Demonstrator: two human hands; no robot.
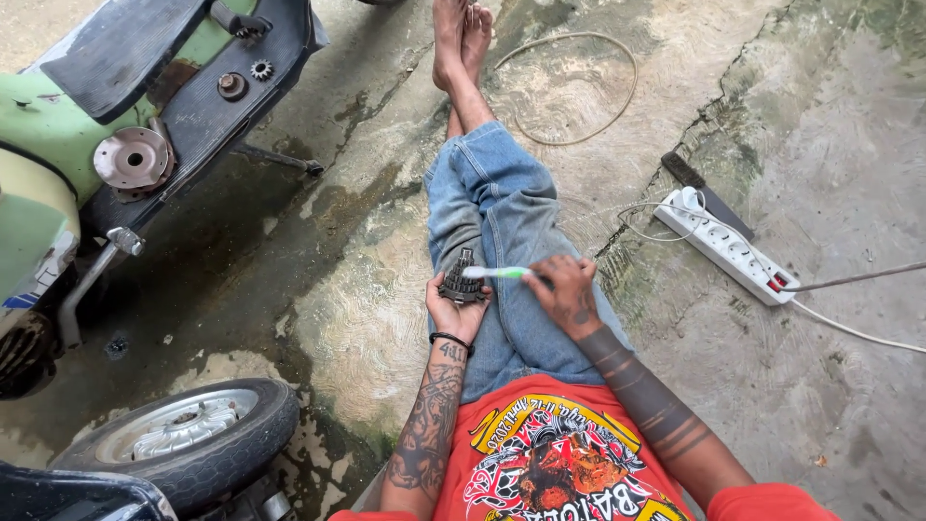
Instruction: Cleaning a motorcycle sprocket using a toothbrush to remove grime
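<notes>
The left hand point(457, 311) is cupped palm-up above the person's lap, fingers clenched around a dark stepped gear cluster point(461, 280); the cluster stands on its wide end in the palm, narrow end uppermost, long axis pointing roughly away from the person along the outstretched jeans-clad legs point(502, 207). The right hand point(567, 292) grasps the handle of a toothbrush point(494, 273) (white head, green neck); the toothbrush lies nearly level, long axis running left to right, head end touching the upper part of the gear cluster, handle end hidden inside the closed fingers.

No true container is in view; the nearest holding surface is the footboard point(207, 121) of a green scooter at upper left, which carries a small toothed sprocket point(261, 69), a round bushing point(231, 86) and a metal disc point(132, 158) at its edge.

A loose wheel with tyre point(188, 439) lies on the wet concrete floor point(367, 318) at lower left; a white power strip point(730, 248) with cables lies to the right, well apart from both hands; a flat dark file point(704, 193) lies just beside it.
</notes>
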